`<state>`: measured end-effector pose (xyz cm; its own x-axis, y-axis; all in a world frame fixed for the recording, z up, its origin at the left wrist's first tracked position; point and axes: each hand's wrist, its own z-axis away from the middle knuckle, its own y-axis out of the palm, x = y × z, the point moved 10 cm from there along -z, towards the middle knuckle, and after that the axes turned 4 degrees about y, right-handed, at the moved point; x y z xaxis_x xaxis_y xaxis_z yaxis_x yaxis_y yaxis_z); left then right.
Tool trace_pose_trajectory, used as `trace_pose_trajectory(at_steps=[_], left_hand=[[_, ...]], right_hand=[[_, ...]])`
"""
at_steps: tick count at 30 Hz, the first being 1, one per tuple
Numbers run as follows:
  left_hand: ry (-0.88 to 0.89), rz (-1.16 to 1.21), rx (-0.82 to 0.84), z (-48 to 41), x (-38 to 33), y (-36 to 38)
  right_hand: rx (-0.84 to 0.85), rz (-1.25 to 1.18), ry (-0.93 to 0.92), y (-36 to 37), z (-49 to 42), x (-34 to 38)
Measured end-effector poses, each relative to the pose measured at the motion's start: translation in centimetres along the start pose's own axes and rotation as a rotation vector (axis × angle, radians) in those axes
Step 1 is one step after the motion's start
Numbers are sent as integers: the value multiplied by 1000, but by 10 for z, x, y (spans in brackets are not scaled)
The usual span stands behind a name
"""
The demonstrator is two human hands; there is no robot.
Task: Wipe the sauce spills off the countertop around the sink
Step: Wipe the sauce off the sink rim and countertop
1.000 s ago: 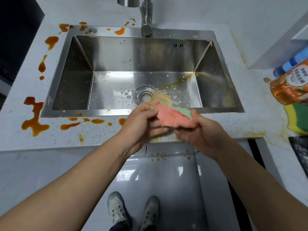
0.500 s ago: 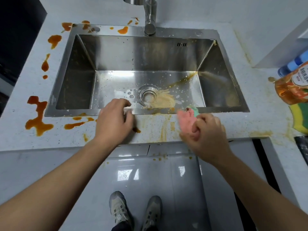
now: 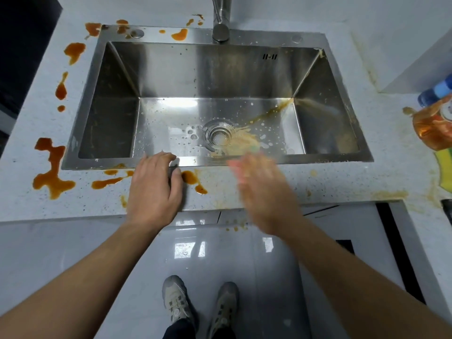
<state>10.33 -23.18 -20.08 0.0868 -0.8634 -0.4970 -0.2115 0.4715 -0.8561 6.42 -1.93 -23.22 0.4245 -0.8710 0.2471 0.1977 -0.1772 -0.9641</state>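
Note:
Orange-brown sauce spills lie on the white speckled countertop (image 3: 342,182): a big blotch (image 3: 52,172) at the left, streaks (image 3: 107,183) along the sink's front rim, and a patch (image 3: 193,178) beside my left thumb. My left hand (image 3: 154,189) rests on the counter with its fingertips on the steel sink's front rim (image 3: 318,160). My right hand (image 3: 264,194) is motion-blurred and looks flat over the front counter strip. Only a pink edge of the cloth (image 3: 233,165) shows at its fingertips.
More spills (image 3: 73,51) dot the left and back of the counter near the faucet (image 3: 221,20). Pale smears (image 3: 391,194) mark the right front edge. An orange bottle (image 3: 433,128), a blue bottle (image 3: 435,91) and a yellow-green sponge (image 3: 445,170) stand at the far right.
My left hand let go of the cloth and settled on the sink's front rim. My right hand took the cloth down to the counter and now sweeps across it.

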Motion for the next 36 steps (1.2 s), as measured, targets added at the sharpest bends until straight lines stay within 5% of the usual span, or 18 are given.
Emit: trace_pose_trajectory(at_steps=[2,4,8,10,14,16,20,23,25,27,29,33,36], left_hand=[[-3,-7,2,0,1,0],[0,-2,6,0,3,2],[-12,48,-14,0,8,3],[-3,48,-28,0,7,2],[10,60,-16,0,6,1],[21,88,-16,0,4,0],[-11,227,-44,3,11,-15],[-21,241,-61,6,34,-43],[-6,194,-51,6,57,-64],[24,120,-57,6,87,-87],[42,20,-60,6,119,-102],[-15,-148,-46,7,186,-122],[-78,-144,-56,7,219,-133]], right_hand=[[-66,-3,282,-18,14,-67],[-63,-12,387,-15,6,-52],[12,1,-82,18,-18,96],[33,14,-165,16,-8,84],[-31,41,238,-3,12,-42],[-74,64,435,-9,7,-44],[-67,-2,49,19,-6,105],[-34,7,-120,25,2,118],[-82,120,-22,23,3,75],[-131,144,290,14,5,30],[-174,74,469,12,-2,46],[-141,-39,185,44,-32,206],[-79,17,23,55,-35,234]])
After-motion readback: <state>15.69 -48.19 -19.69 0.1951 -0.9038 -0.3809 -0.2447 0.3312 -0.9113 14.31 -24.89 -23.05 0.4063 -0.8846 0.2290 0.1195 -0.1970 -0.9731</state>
